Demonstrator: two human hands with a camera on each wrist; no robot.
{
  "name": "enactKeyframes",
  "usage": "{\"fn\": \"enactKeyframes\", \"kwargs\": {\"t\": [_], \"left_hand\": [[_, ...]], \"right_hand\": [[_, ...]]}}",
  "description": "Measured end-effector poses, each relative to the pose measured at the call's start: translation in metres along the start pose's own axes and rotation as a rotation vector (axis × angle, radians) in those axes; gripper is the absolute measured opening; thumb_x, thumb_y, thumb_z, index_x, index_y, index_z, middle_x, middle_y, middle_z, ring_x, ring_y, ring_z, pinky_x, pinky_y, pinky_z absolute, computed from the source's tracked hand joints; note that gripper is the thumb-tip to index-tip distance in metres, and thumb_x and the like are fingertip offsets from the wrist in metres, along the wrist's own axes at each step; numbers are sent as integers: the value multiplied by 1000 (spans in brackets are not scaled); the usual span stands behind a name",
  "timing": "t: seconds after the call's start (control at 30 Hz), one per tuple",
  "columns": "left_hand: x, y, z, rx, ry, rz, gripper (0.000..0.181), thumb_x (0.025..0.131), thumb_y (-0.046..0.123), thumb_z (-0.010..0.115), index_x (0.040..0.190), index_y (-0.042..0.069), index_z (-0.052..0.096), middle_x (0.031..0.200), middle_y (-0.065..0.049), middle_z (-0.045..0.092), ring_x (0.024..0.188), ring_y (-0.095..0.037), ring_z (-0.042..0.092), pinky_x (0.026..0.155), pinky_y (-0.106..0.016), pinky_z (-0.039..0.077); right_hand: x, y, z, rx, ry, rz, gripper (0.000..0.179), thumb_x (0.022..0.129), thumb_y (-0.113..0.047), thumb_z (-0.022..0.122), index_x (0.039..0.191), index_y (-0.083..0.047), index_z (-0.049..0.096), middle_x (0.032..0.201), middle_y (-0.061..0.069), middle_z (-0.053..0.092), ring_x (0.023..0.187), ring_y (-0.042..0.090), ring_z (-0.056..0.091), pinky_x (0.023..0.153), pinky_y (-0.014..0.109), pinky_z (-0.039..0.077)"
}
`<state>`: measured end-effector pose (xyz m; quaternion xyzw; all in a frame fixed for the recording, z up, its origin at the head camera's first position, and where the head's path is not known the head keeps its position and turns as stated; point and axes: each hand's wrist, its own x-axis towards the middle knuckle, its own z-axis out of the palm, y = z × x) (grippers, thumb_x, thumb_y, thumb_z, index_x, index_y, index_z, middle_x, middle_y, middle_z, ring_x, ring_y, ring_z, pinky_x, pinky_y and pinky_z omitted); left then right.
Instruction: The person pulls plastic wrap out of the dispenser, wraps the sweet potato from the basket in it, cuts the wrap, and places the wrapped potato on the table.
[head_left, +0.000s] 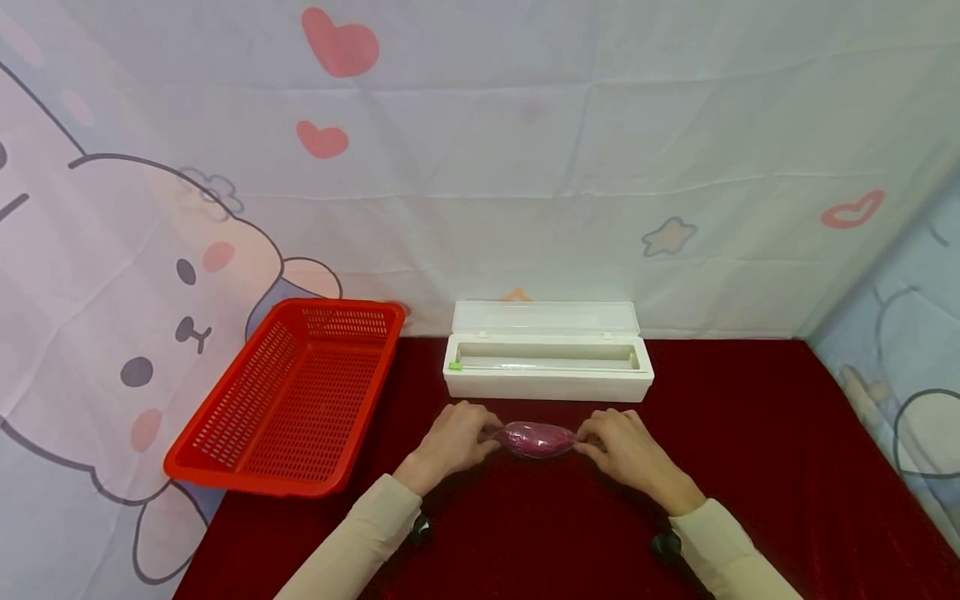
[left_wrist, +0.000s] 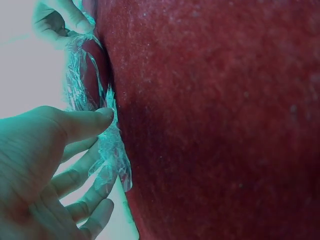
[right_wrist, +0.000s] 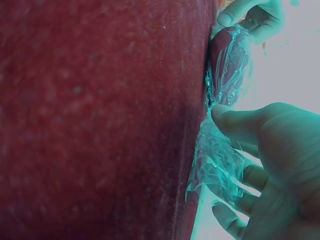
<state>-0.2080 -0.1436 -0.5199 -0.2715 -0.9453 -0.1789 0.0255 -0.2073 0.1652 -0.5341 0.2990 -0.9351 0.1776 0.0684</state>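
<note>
A plump, purplish-red oblong item point(head_left: 538, 439), like a sweet potato in shape, lies wrapped in clear cling film point(left_wrist: 112, 145) on the dark red cloth. My left hand point(head_left: 453, 439) pinches the gathered film at its left end between thumb and fingers. At the opposite end my right hand point(head_left: 628, 447) pinches the other twist of film point(right_wrist: 217, 160). Loose crinkled film spreads past the thumb toward the other fingers in both wrist views. Just behind the hands stands a white cling film dispenser point(head_left: 547, 387), lid point(head_left: 546, 318) raised, with a roll inside.
A red plastic basket point(head_left: 300, 483) with slotted walls stands left of the dispenser. On the dispenser's front edge sits a small green slider point(head_left: 455, 367) at the left. The red cloth point(head_left: 765, 467) covers the table, and a printed curtain point(head_left: 480, 167) hangs behind it.
</note>
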Motion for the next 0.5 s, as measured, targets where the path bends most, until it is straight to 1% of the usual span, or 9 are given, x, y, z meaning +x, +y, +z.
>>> {"fn": "enactKeyframes", "kwargs": {"t": [0.13, 0.23, 0.33, 0.43, 0.5], "left_hand": [[0, 0, -4, -22, 5, 6, 20, 91, 20, 86, 109, 11, 83, 100, -1, 81, 83, -8, 75, 74, -24, 59], [-1, 1, -6, -29, 9, 13, 23, 92, 22, 86, 110, 9, 82, 101, -3, 82, 84, -9, 77, 75, -25, 60], [-2, 1, -9, -11, 10, 21, 26, 92, 25, 85, 112, 9, 81, 104, -4, 82, 87, -12, 78, 78, -28, 62], [-3, 3, -13, 17, 11, 34, 28, 93, 29, 84, 114, 11, 80, 107, -3, 81, 92, -15, 77, 82, -31, 62], [-4, 4, -16, 31, 22, 48, 30, 93, 31, 84, 115, 11, 80, 108, -2, 81, 95, -17, 77, 84, -34, 61]], "right_hand": [[0, 2, -3, -1, 29, -25, 9, 90, -25, 87, 93, -19, 81, 81, -14, 67, 77, 6, 58, 79, 37, 47], [-2, 2, -6, 7, 58, -38, 11, 89, -25, 88, 93, -18, 80, 83, -11, 69, 79, 8, 62, 78, 39, 48], [-3, 1, -9, 22, 71, -35, 13, 89, -26, 88, 94, -16, 80, 87, -8, 72, 84, 13, 66, 81, 43, 50], [-4, 0, -13, 35, 65, -20, 14, 91, -26, 87, 97, -15, 80, 92, -5, 74, 90, 18, 69, 85, 46, 51], [-5, 0, -15, 36, 61, -7, 13, 91, -25, 86, 98, -15, 80, 94, -4, 74, 91, 18, 69, 86, 46, 52]]}}
